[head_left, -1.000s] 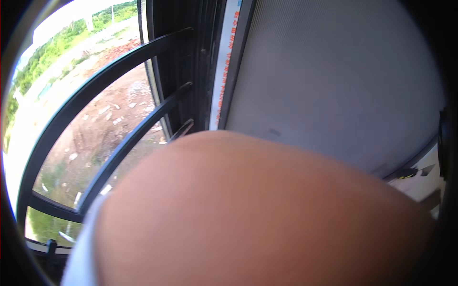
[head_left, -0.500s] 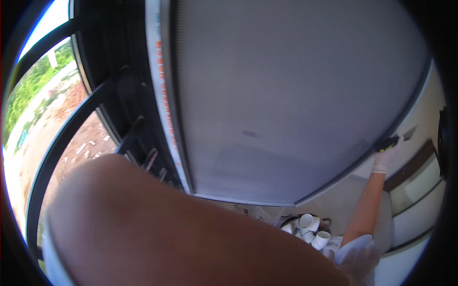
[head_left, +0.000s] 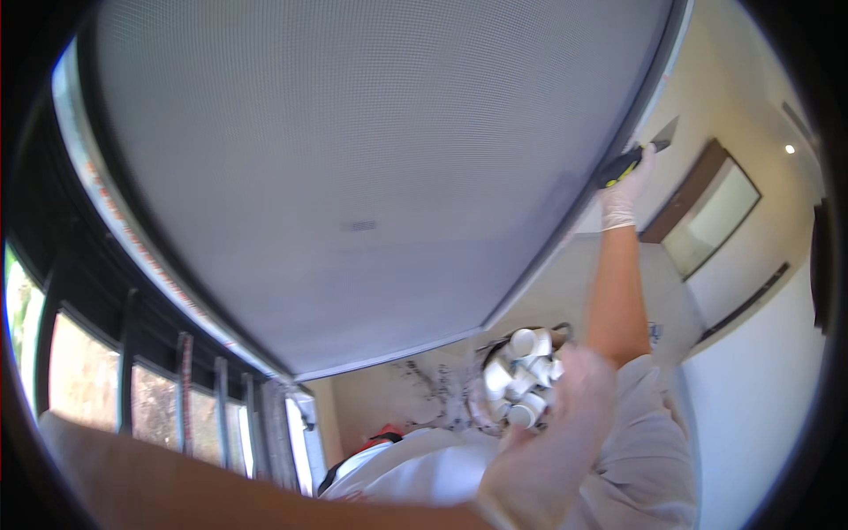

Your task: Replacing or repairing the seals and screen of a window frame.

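A large grey mesh screen (head_left: 353,177) fills most of the view, set in a dark frame (head_left: 565,238). To its left runs a dark metal window grille (head_left: 132,353) with upright bars, and bright daylight comes through the panes beyond it. To the right of the screen stands a cream wall (head_left: 733,115) with a brown-framed panel (head_left: 707,212) on it, and a small round lamp (head_left: 789,149) glows above that panel. Below the screen lies a pale floor (head_left: 424,397) with dark speckled marks, lit by the daylight.
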{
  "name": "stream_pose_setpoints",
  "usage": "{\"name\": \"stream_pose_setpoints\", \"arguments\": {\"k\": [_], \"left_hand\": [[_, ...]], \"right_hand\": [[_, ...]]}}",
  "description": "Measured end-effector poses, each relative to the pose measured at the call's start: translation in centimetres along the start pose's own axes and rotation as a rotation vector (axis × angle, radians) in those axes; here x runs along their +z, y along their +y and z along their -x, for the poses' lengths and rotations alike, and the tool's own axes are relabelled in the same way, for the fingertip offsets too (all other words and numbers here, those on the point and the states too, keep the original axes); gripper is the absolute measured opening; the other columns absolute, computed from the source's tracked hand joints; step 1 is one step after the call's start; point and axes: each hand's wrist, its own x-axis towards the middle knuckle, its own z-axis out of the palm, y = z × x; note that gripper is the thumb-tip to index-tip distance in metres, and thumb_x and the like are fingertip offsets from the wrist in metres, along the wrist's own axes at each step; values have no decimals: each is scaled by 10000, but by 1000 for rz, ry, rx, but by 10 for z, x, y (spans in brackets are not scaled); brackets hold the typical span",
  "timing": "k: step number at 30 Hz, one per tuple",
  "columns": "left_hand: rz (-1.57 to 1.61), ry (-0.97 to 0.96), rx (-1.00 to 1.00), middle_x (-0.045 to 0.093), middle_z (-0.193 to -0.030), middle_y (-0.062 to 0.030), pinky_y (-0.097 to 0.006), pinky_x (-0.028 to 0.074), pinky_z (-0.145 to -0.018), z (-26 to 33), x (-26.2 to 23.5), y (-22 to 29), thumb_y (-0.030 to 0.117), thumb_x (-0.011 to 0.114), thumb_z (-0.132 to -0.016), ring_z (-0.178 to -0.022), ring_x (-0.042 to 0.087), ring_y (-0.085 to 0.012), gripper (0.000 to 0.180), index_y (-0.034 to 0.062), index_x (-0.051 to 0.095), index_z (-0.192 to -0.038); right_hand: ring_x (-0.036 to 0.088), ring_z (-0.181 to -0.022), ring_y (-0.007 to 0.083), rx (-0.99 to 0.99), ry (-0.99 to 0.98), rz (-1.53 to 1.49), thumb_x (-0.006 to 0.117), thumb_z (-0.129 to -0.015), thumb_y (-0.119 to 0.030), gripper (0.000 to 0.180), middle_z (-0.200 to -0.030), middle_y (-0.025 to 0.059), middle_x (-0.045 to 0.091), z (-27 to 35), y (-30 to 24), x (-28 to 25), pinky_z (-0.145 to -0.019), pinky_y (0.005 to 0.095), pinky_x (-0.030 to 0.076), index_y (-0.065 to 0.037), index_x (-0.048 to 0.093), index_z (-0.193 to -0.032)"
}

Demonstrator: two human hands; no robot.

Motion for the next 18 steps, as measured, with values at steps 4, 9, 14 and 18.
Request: {"name": "stream_pose_setpoints", "arguments": {"k": [4, 9, 14, 18], "left_hand": [[7, -126, -172, 637, -726, -127, -366, 497, -648, 43, -18, -4, 121, 593, -732, -712, 624, -290, 129, 24, 663, -778], [404, 264, -480, 662, -810, -154, -350, 507, -714, 52, 5, -56, 243, 633, -782, -778, 646, -283, 219, 35, 685, -832], [652, 580, -527, 675, -907, -138, -309, 511, -758, 66, -11, -68, 250, 662, -799, -822, 655, -245, 242, 50, 696, -931], [20, 998, -384, 658, -792, -76, -293, 509, -634, 82, -48, -42, 147, 713, -754, -692, 636, -181, 167, 72, 695, -902]], "right_hand": [[512, -578, 81, 166, -173, 44, 533, -871, -391, 238, -663, -56, 503, 1, -26, -11, -508, 267, 428, -197, 473, -747], [520, -660, 92, 124, -91, 13, 512, -894, -391, 236, -730, -33, 501, 14, -24, 12, -580, 275, 443, -164, 521, -832], [516, -692, 90, 124, -65, 26, 505, -908, -367, 235, -765, -32, 505, -8, -13, 2, -623, 267, 449, -138, 555, -889], [505, -560, 77, 104, -42, 34, 511, -889, -341, 203, -670, -26, 507, 13, -21, 6, -519, 236, 429, -157, 556, -815]]}}
